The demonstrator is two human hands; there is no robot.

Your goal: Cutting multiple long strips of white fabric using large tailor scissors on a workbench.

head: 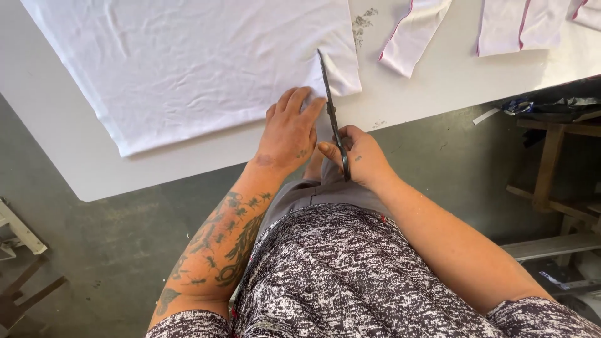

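We had the white cloth (188, 62) spread flat on the counter (407, 94), its near-right corner by the counter's front edge. Our left hand (289, 130) lay open, palm down, fingers flat on the cloth's near edge, pinning it just left of the blades; it gripped nothing. Our right hand (360, 156) was closed round the scissors (332, 116) handles, blades pointing away from us & into the cloth at that corner. Blades looked nearly together; couldn't tell exactly how far apart. Progress, as we judged it: cut had only just entered the near edge, w/ a small flap right of the blades, so most of the cloth was uncut. Three white strips w/ red edging (413, 31) lay at the counter's far right, well apart from the cloth.
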